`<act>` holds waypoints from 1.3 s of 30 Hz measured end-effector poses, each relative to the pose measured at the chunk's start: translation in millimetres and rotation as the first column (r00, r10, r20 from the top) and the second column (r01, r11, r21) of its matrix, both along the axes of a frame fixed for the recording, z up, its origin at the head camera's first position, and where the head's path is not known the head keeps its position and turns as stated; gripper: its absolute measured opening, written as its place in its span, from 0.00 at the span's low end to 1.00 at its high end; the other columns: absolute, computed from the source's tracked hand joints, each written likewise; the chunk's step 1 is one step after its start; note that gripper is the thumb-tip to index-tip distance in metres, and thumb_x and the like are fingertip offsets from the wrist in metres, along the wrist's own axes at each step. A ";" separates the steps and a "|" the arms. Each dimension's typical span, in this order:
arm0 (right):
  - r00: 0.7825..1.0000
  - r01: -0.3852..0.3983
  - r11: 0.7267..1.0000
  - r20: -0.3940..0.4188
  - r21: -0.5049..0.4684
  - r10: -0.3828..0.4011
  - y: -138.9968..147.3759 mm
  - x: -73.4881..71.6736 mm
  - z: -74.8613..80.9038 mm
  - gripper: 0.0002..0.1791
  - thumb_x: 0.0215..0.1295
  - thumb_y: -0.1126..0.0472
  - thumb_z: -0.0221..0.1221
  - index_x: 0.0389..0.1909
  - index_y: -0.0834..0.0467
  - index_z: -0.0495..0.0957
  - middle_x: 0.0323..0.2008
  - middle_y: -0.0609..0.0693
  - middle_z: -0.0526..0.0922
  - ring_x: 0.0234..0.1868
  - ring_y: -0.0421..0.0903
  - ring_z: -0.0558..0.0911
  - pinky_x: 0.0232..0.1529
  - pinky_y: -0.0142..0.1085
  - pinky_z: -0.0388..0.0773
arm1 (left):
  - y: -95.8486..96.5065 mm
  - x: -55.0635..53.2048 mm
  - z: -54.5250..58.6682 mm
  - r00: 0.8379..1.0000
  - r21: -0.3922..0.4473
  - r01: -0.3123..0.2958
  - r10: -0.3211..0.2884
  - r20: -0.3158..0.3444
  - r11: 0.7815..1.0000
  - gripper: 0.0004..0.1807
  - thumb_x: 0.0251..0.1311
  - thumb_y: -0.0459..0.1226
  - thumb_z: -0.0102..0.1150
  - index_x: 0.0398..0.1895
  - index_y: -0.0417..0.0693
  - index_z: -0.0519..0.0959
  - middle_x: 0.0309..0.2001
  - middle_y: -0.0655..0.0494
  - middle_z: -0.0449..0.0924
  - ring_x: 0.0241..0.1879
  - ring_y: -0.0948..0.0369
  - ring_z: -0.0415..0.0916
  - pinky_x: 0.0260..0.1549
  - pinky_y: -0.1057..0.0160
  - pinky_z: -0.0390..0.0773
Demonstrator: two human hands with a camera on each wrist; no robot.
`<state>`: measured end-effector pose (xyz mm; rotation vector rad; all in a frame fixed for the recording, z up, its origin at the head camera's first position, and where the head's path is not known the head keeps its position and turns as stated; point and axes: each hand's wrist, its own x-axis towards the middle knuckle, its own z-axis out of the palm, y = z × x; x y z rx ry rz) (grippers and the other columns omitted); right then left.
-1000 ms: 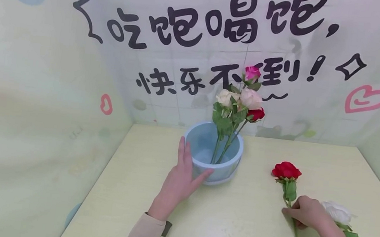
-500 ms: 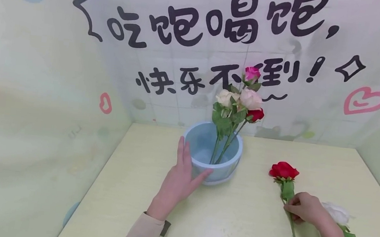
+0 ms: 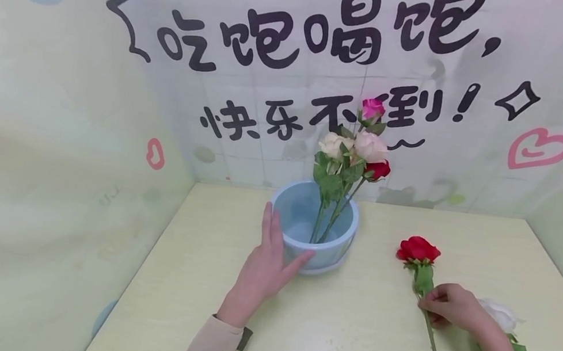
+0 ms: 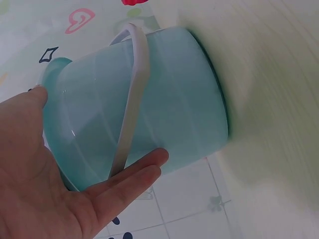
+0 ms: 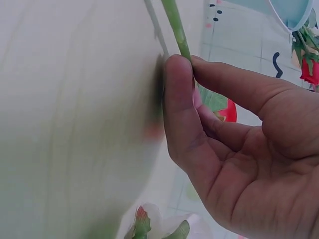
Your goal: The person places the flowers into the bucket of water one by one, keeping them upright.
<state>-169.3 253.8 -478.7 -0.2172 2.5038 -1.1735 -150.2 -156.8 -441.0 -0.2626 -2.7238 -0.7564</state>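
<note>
My left hand [image 3: 262, 272] rests against the near left side of a light blue bucket [image 3: 321, 260], fingers straight along its wall and thumb by the rim. The bucket's pale handle [image 4: 134, 94] hangs down its side in the left wrist view. Several roses lean inside it: magenta [image 3: 372, 110], cream [image 3: 334, 145], pale pink [image 3: 371, 147] and red. On the right, my right hand [image 3: 459, 309] pinches the green stem [image 5: 175, 27] of a red rose [image 3: 419, 250] between thumb and fingers, below its leaf. The stem is close above the table.
A white rose [image 3: 501, 315] lies at the right, partly hidden behind my right hand and forearm. The pale wooden table [image 3: 358, 323] meets a printed wall cloth [image 3: 241, 165] at the back, just behind the bucket. Cloth walls also stand at both sides.
My right hand has shifted slightly left and away from me with the red rose, whose bloom moved a little left. My left hand and the bucket stay in place.
</note>
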 end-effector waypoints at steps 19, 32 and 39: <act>0.997 -0.034 0.964 -0.076 -0.263 0.015 -2.3 -22.0 64.8 0.16 0.78 0.66 0.59 0.53 0.78 0.74 0.41 0.58 0.86 0.37 0.46 0.88 0.44 0.41 0.88 | -0.2 0.3 1.1 1.000 0.014 0.006 -0.005 -0.009 1.000 0.63 0.69 0.68 0.56 0.85 0.34 0.38 0.86 0.46 0.27 0.21 0.57 0.77 0.19 0.64 0.75; 0.935 0.026 0.903 -0.308 -0.428 -0.173 -32.4 -44.3 168.9 0.14 0.77 0.63 0.62 0.54 0.67 0.76 0.39 0.45 0.88 0.37 0.43 0.90 0.44 0.29 0.85 | -1.3 -0.4 1.0 1.000 0.034 -0.004 0.003 0.009 0.999 0.64 0.68 0.69 0.57 0.86 0.37 0.36 0.86 0.45 0.30 0.21 0.57 0.76 0.19 0.64 0.74; 0.888 0.022 0.793 -0.353 -0.609 -0.296 -63.0 -56.9 215.5 0.16 0.71 0.59 0.70 0.53 0.63 0.80 0.40 0.51 0.88 0.36 0.44 0.90 0.42 0.30 0.85 | -1.0 -2.3 0.4 1.000 0.032 0.000 0.000 0.012 0.999 0.65 0.68 0.70 0.55 0.86 0.39 0.34 0.85 0.44 0.35 0.25 0.53 0.80 0.22 0.63 0.77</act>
